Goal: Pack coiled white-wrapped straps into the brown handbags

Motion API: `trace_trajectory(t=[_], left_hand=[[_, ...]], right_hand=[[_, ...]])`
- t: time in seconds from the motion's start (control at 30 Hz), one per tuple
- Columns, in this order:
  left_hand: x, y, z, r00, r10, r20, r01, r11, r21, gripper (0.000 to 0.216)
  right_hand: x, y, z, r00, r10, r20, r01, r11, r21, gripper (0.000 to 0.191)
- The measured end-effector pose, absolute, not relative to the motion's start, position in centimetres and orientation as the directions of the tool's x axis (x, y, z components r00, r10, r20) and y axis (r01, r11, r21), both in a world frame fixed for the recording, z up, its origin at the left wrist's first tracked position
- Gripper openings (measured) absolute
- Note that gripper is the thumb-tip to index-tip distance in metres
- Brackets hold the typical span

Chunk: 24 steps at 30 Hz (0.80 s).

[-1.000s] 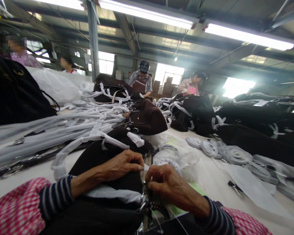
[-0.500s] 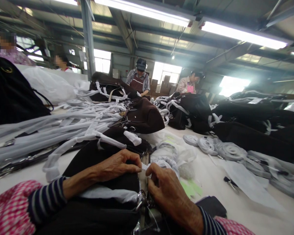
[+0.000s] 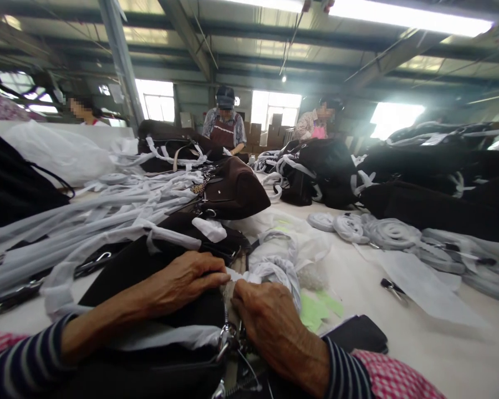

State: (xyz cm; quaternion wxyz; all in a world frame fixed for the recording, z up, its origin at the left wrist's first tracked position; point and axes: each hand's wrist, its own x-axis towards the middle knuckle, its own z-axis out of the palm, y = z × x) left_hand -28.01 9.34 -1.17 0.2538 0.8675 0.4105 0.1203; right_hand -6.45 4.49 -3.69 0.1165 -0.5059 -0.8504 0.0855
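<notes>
A black handbag lies in front of me with its zipped opening running between my hands. My left hand is closed, its fingertips pinched at a small white strip by the bag's edge. Curled in on the other side, my right hand is closed at the strip's near end, its fingertips partly hidden. Below the fingers are a silver clasp and a thin clear thread. A strap wrapped in white lies across the bag's far side.
Many white-wrapped straps lie at left. A brown bag stands ahead, black bags at right. Coiled straps, green paper, a dark pouch and white sheet lie on the table. A co-worker stands opposite.
The view has shifted a little, so things sit further left. My right hand's fingers have curled in tighter, and my left fingers lie flatter over the bag's edge.
</notes>
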Motion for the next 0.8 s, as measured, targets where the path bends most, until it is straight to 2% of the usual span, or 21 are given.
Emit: trace_trajectory(t=[0.1,0.17,0.3,0.5,0.67,0.8], left_hand=[[-27.5,9.1,-0.8,0.642,0.766,0.017,0.736,-0.623,0.266,0.028],[-26.8,9.2,-0.4,0.641,0.767,-0.042,0.758,-0.623,0.192,0.024],[-25.1,9.7,0.5,0.558,0.801,-0.217,0.829,-0.526,0.19,0.014],[-24.4,9.6,0.2,0.373,0.892,-0.257,0.914,-0.305,0.27,0.019],[-25.1,9.0,0.4,0.406,0.889,-0.21,0.898,-0.346,0.272,0.022],[-25.5,9.3,0.5,0.458,0.854,-0.247,0.879,-0.394,0.267,0.028]], right_hand=[[-6.6,4.6,-3.8,-0.465,0.88,0.102,0.844,0.475,-0.251,0.015],[-6.4,4.5,-3.8,-0.451,0.883,0.127,0.84,0.468,-0.275,0.016],[-5.9,4.5,-3.5,-0.42,0.9,0.117,0.837,0.434,-0.334,0.014],[-5.5,4.6,-3.5,-0.408,0.903,0.133,0.81,0.426,-0.404,0.014],[-5.5,4.5,-3.5,-0.407,0.905,0.123,0.803,0.419,-0.424,0.015],[-5.4,4.5,-3.3,-0.41,0.902,0.131,0.794,0.424,-0.436,0.015]])
